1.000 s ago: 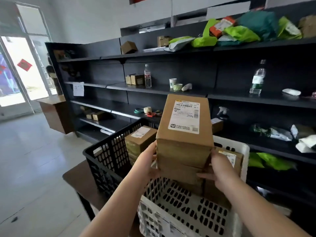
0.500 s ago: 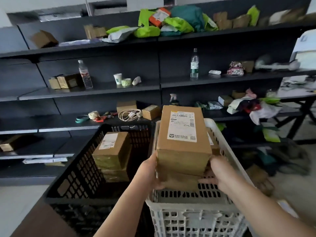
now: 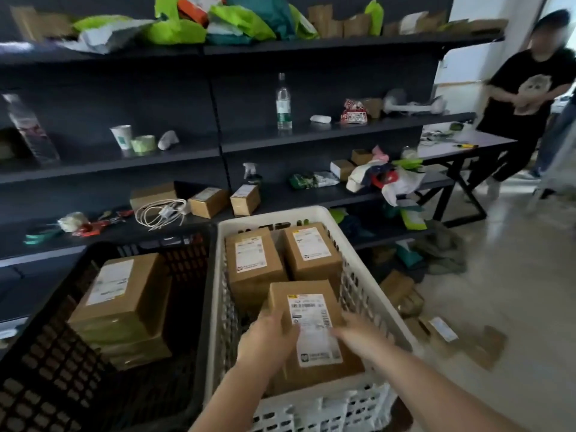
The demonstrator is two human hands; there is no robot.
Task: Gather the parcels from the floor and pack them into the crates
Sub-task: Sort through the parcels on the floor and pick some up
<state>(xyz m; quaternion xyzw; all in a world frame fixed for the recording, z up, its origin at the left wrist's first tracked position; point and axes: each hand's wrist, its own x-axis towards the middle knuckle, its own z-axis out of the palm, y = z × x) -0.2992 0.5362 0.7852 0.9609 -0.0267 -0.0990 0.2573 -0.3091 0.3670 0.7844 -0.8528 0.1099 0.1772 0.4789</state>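
Cardboard parcel (image 3: pixel 314 325) had dropped a lot compared with half a second before: back then it was held up above the white crate (image 3: pixel 378 302) with the label facing the camera, and by this moment it was down inside that crate, in the near half, lower centre of the frame. So the placing step looked basically done, or close to it. Left hand (image 3: pixel 268 338) was wrapped over the parcel's left edge, fingers on top beside the label, so that one was gripping the box. Right hand (image 3: pixel 358 336) was blurry with motion; it lay against the right side of the parcel, but I couldn't tell whether it was clamped on or already letting go. The box sat between the two hands, just in front of two other parcels (image 3: pixel 282 260) standing side by side at the far end of the crate. Black crate (image 3: pixel 46 353) in the lower left held its own stack (image 3: pixel 123 304). More boxes (image 3: pixel 436 330) were lying on the floor at the right of the frame, so my guess was the job had plenty left.
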